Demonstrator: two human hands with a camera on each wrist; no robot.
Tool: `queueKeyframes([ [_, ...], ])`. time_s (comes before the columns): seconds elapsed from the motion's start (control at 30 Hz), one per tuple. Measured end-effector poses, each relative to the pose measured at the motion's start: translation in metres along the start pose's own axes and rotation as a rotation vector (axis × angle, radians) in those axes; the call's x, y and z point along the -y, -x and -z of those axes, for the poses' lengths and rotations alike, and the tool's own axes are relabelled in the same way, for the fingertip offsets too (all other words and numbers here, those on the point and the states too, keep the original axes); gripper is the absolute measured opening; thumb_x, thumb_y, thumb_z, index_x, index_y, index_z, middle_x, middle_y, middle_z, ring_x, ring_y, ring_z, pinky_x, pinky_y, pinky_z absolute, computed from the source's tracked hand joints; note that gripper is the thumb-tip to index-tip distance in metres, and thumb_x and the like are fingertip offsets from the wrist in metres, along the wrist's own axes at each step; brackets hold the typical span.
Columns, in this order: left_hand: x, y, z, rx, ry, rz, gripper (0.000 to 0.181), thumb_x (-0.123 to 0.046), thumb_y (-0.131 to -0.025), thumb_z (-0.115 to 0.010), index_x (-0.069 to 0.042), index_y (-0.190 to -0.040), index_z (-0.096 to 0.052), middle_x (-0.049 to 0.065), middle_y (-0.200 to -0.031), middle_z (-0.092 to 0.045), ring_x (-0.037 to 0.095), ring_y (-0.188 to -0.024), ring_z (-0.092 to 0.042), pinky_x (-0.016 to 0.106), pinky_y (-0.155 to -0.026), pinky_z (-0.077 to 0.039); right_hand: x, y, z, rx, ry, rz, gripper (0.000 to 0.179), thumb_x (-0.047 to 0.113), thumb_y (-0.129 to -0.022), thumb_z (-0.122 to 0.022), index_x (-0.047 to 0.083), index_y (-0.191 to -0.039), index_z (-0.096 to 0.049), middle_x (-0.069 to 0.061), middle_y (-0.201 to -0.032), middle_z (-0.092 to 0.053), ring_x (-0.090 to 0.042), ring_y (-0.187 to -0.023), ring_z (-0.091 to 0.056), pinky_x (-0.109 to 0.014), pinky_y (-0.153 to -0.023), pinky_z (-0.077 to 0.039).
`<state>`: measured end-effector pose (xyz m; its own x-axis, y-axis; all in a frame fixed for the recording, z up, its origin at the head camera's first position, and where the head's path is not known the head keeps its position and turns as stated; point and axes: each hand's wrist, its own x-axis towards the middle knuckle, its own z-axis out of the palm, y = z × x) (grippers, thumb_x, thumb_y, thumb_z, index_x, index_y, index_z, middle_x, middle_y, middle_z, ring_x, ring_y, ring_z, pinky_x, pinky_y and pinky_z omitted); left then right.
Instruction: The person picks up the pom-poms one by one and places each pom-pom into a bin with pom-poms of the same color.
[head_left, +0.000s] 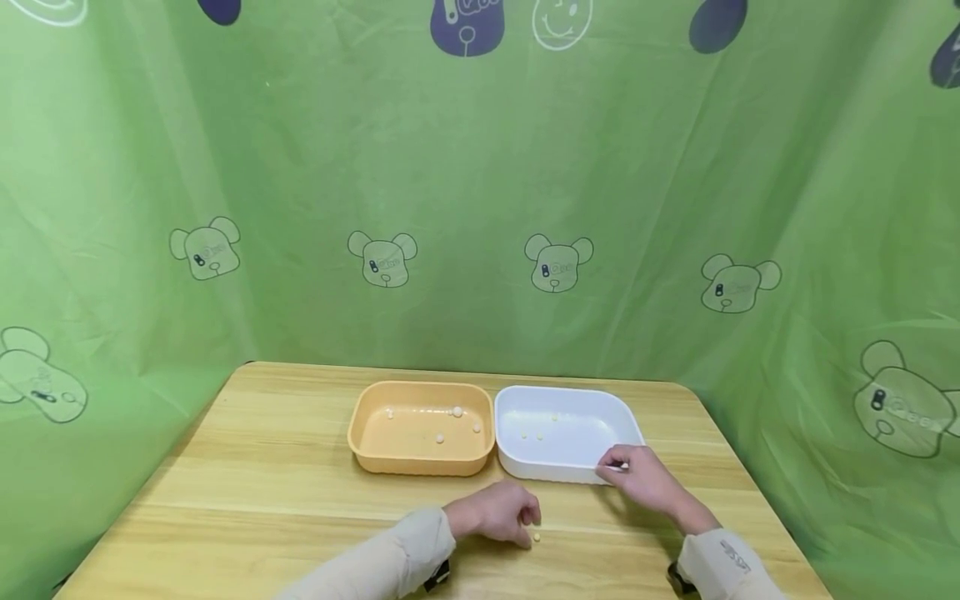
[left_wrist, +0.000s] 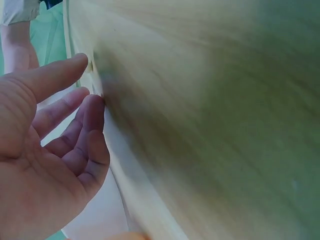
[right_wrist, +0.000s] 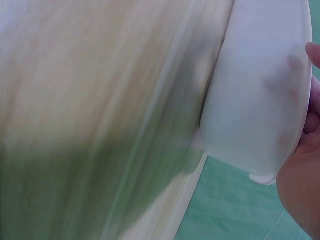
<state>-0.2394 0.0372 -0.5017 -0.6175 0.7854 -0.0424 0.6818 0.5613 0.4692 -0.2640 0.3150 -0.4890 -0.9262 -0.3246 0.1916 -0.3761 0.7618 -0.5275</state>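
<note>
My left hand (head_left: pixel 501 510) is low over the wooden table, its fingers bent and pointing down, thumb and fingertips apart. Just beside the fingertips lies a small pale yellow bead (head_left: pixel 537 537). In the left wrist view that hand (left_wrist: pixel 55 130) shows a gap between thumb and fingers, with nothing seen held there. My right hand (head_left: pixel 643 479) grips the near right corner of a white plastic bin (head_left: pixel 551 472), fingers over the rim and thumb at the outside. The right wrist view shows the bin's outer wall (right_wrist: pixel 255 90) with finger shadows through it; most of the hand (right_wrist: pixel 302 185) is cut off.
To the left, against the white bin, stands an orange bin (head_left: pixel 420 467) with several whitish beads, including a larger one (head_left: pixel 457 412). Three small yellowish beads, one of them a bead (head_left: pixel 554 417) toward the back, lie in the white bin. Green printed cloth (head_left: pixel 465 325) hangs around the table (head_left: pixel 247 500).
</note>
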Motion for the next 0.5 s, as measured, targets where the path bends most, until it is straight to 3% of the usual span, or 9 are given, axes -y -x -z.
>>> queueKeyframes([
  [0.2,-0.005,-0.003,-0.003,0.009,-0.091,-0.032,0.018,-0.019,-0.075,-0.08,-0.017,-0.088,-0.068,-0.015,-0.072,-0.053,-0.005,-0.066,-0.045,0.01,-0.063,-0.036,0.002,0.001,0.0,-0.02,-0.012,0.021,0.01,0.016,-0.084,-0.07,0.019,-0.075,-0.068,0.012,-0.077,-0.062,-0.007,-0.075,-0.057,-0.03,-0.073,-0.049],
  [0.5,-0.012,-0.006,-0.002,0.029,-0.111,-0.055,0.009,-0.016,-0.079,-0.076,-0.019,-0.082,-0.067,-0.018,-0.067,-0.051,-0.006,-0.063,-0.045,0.009,-0.06,-0.036,0.0,0.001,0.001,-0.016,-0.007,0.06,0.009,0.017,-0.084,-0.07,0.019,-0.076,-0.068,0.013,-0.077,-0.061,-0.006,-0.074,-0.057,-0.029,-0.071,-0.049],
])
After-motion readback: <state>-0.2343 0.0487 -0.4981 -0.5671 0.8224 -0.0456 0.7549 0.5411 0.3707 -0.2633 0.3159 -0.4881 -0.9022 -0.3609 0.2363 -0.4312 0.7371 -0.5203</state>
